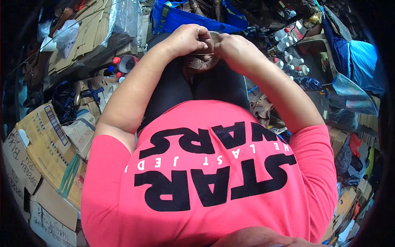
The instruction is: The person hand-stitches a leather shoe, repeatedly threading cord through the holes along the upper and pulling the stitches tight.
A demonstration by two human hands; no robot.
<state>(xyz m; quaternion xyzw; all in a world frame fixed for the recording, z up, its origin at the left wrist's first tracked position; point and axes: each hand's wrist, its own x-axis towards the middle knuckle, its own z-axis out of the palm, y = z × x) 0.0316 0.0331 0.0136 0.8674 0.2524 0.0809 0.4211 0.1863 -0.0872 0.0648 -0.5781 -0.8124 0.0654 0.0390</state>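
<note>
A brown leather piece (201,64), curved like part of a shoe or sandal, rests over my lap between my knees. My left hand (187,40) is closed, its fingers bent over the upper left part of the leather. On the other side, my right hand (234,49) pinches the leather's upper right edge. A thin light line, perhaps thread, crosses the brown surface near the left fingertips; I cannot make it out for certain. My dark trousers (216,84) lie beneath the piece.
A blue bag (193,18) with brown pieces lies just beyond my hands. White bottles (288,57) with red caps stand to the right. Flattened cardboard (84,37) is stacked at upper left, and boxes (47,140) with handwriting are at my left. A blue cloth (364,61) hangs far right.
</note>
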